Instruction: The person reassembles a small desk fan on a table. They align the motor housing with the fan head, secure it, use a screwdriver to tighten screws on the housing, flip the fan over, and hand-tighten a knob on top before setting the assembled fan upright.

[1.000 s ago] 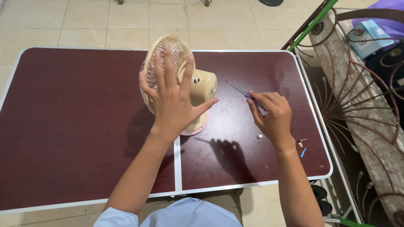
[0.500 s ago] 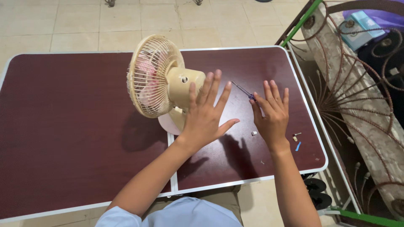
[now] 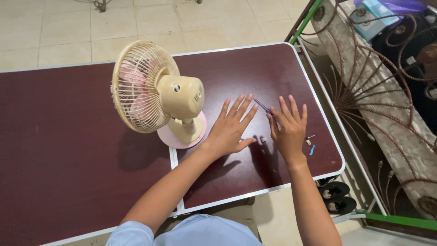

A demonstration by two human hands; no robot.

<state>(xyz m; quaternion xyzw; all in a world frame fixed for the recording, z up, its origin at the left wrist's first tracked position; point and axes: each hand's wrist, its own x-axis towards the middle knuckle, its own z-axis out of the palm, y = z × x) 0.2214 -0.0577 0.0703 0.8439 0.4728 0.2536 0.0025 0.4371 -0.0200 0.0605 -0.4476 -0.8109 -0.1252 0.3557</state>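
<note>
A cream table fan (image 3: 157, 93) with a wire grille and pink blades stands upright on its pink round base on the dark red folding table (image 3: 59, 159). My left hand (image 3: 231, 127) hovers flat with fingers spread, just right of the fan's base, holding nothing. My right hand (image 3: 288, 127) is beside it, also flat and spread, over the table. A thin screwdriver with a blue handle (image 3: 262, 106) lies on the table between the fingertips of both hands. A small pale part (image 3: 263, 139) lies between the two hands.
A small screw (image 3: 310, 137) and a blue bit (image 3: 312, 150) lie near the table's right edge. A curled iron railing (image 3: 373, 91) runs along the right side. Dark sandals (image 3: 337, 198) sit on the tiled floor below the table's corner.
My left hand has come off the fan's grille and moved right over the table. My right hand has let go of the screwdriver, which now lies on the table.
</note>
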